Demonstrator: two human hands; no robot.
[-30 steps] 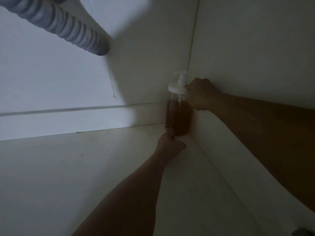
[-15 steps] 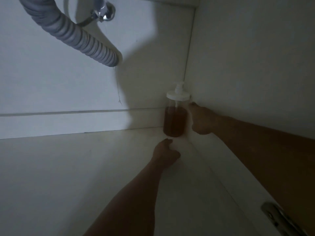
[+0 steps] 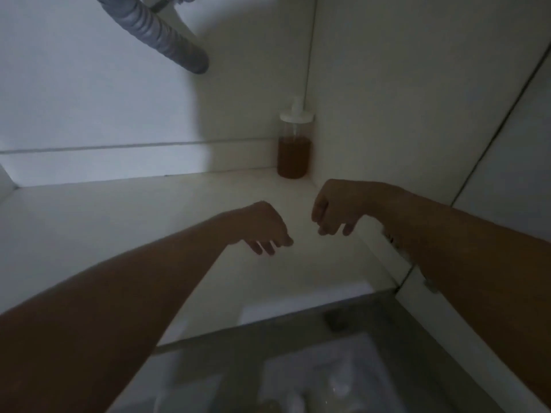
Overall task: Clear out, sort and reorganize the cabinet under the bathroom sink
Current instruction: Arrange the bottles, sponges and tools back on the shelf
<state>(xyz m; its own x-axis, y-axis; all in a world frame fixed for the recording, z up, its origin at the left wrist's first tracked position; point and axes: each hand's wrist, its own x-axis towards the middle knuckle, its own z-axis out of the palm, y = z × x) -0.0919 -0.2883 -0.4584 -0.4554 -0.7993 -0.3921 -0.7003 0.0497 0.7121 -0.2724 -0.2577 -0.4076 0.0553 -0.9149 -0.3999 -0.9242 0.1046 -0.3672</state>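
Observation:
A clear pump bottle with a white cap, half full of amber liquid, stands upright in the far right corner of the white cabinet floor. My left hand hangs over the floor's middle with loose fingers pointing down, holding nothing. My right hand hovers a little to the right, fingers loosely curled, also holding nothing. Both hands are apart from the bottle, well in front of it.
A grey corrugated drain hose runs down from the top left into the back wall. The cabinet's right side wall is close beside my right arm. Blurred pale items lie on the grey floor below the cabinet's front edge.
Both hands let go of the pump bottle and drew back toward the cabinet front. The bottle stays standing in the corner. The view has pulled back and tilted down.

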